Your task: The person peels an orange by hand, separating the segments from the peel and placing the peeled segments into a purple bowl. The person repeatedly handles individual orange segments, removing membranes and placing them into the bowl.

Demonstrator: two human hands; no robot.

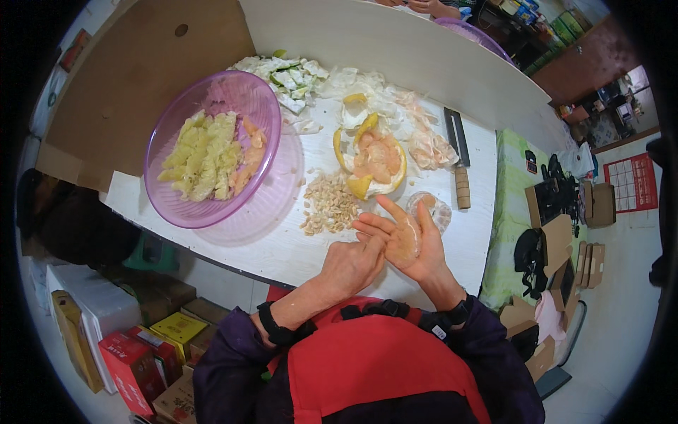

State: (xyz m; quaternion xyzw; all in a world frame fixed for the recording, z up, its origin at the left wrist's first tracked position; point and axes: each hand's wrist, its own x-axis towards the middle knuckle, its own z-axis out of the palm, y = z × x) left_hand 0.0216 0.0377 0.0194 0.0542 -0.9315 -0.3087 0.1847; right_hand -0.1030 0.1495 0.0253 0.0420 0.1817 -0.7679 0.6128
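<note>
My right hand (418, 244) is turned palm up and cradles a peeled pomelo segment (409, 241) with a pale edge. My left hand (349, 265) is curled beside it, its fingertips against the right hand's fingers near the segment; whether they pinch anything is hidden. Just beyond lies a heap of pale seeds (328, 204). A partly opened pomelo (376, 159) shows pinkish flesh inside its yellow rind. Close behind my right fingers is a piece of pomelo in its membrane (437, 214). To the left, a translucent purple bowl (159, 185) contains yellow pulp (204, 153) and pinkish pulp (251, 153).
A wooden-handled knife (462, 185) lies at the table's right side. Green-white peel (294, 79) and discarded membranes (429, 148) line the back. Cardboard panels (371, 42) wall off the rear and left. Boxes (132, 365) stand on the floor at left.
</note>
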